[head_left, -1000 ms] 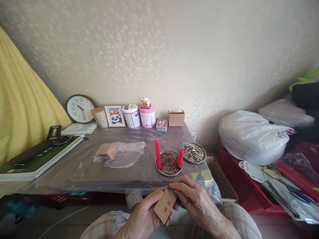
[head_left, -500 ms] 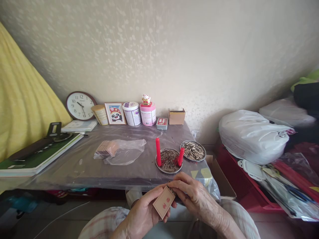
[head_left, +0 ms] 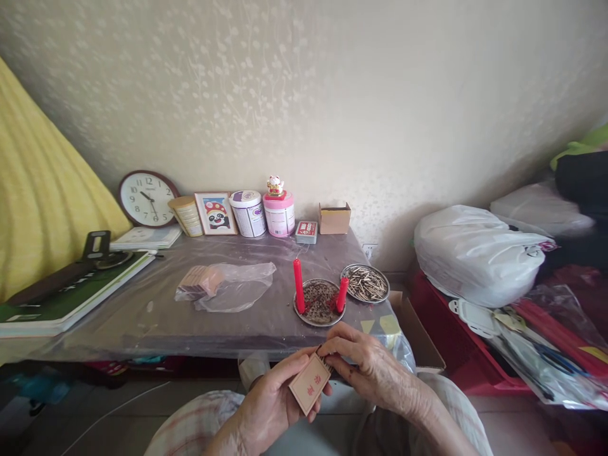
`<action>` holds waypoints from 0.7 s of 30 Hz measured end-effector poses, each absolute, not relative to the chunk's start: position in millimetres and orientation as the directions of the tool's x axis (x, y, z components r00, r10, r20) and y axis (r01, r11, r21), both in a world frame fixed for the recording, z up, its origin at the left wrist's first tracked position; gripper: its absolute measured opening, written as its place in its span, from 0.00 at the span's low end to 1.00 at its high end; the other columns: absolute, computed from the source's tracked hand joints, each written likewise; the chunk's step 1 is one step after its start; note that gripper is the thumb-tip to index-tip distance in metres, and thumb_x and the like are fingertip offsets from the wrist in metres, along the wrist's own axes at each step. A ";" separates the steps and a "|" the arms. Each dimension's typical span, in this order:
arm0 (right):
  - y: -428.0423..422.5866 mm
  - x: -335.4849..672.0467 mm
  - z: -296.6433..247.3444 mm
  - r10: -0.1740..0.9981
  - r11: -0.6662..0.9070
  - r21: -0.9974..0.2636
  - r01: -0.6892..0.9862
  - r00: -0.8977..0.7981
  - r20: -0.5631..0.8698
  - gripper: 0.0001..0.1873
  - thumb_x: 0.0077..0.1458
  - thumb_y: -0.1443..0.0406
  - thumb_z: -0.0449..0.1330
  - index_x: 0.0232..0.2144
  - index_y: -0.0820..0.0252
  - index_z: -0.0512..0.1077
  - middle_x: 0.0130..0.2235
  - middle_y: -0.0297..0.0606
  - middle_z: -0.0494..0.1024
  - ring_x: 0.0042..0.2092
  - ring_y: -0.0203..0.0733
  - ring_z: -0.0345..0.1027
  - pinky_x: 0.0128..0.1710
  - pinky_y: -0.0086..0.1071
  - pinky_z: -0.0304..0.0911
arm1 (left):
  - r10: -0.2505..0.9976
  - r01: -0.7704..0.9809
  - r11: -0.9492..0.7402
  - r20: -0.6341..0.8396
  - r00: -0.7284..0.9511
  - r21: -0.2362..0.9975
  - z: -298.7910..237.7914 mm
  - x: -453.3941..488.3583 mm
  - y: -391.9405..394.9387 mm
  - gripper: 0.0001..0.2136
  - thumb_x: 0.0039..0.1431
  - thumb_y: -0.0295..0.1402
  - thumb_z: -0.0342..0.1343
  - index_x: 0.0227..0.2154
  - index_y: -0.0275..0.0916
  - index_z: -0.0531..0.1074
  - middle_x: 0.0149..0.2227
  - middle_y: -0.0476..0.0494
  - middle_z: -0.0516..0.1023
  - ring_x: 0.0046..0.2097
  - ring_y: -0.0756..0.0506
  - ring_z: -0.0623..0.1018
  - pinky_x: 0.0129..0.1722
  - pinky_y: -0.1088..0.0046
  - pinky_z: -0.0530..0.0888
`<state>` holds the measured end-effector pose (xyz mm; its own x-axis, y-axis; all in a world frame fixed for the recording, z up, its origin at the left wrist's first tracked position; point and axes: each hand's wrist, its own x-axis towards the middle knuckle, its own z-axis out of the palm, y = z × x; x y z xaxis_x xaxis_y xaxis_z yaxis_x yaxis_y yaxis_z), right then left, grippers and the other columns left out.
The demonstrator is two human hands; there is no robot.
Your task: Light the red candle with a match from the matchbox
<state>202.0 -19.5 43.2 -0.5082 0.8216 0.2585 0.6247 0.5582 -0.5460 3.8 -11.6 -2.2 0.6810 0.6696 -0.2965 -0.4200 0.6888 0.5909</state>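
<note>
My left hand (head_left: pixel 273 396) holds a small tan matchbox (head_left: pixel 310 384) with red characters, tilted, its open end facing up and right. Dark-tipped matches (head_left: pixel 325 363) show in that end. Over them, the thumb and fingers of my right hand (head_left: pixel 365 364) are closed in a pinch; a match (head_left: pixel 318 349) appears to stick out at the fingertips, partly hidden. Just beyond my hands, a round metal dish (head_left: pixel 319 322) carries a tall red candle (head_left: pixel 298 286) and a shorter red candle (head_left: pixel 342 295), both upright and without visible flame. Beside it lies a plate of used matches (head_left: pixel 365 283).
The low table (head_left: pixel 156 310) has a plastic cover. A plastic bag with stacked matchboxes (head_left: pixel 202 280) lies left of centre. Along the wall stand a clock (head_left: pixel 148 198), a framed panda picture (head_left: pixel 216 214), tins (head_left: pixel 279 215) and a small carton (head_left: pixel 334 220). A red bin (head_left: pixel 468 361) is at right.
My right fingertips have shifted slightly at the matchbox's open end, and a dark tip now shows there more clearly. The whole view has moved a little; the matchbox stays in my left hand.
</note>
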 end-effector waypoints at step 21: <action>-18.5 202.7 45.4 0.803 0.577 -0.510 0.638 -0.555 0.215 0.06 0.62 0.69 0.54 0.37 0.59 0.72 0.39 0.37 0.73 0.35 0.35 0.69 0.36 0.27 0.65 | 0.683 -0.404 0.687 -0.346 0.644 0.604 0.2 3.2 -11.0 0.16 0.60 0.34 0.50 0.45 0.32 0.75 0.31 0.42 0.77 0.24 0.48 0.74 0.24 0.72 0.65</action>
<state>202.7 -18.5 45.4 -0.5552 0.8035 0.2149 0.6379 0.5772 -0.5099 3.2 -11.0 0.2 0.6439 0.6825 -0.3457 -0.4036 0.6869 0.6043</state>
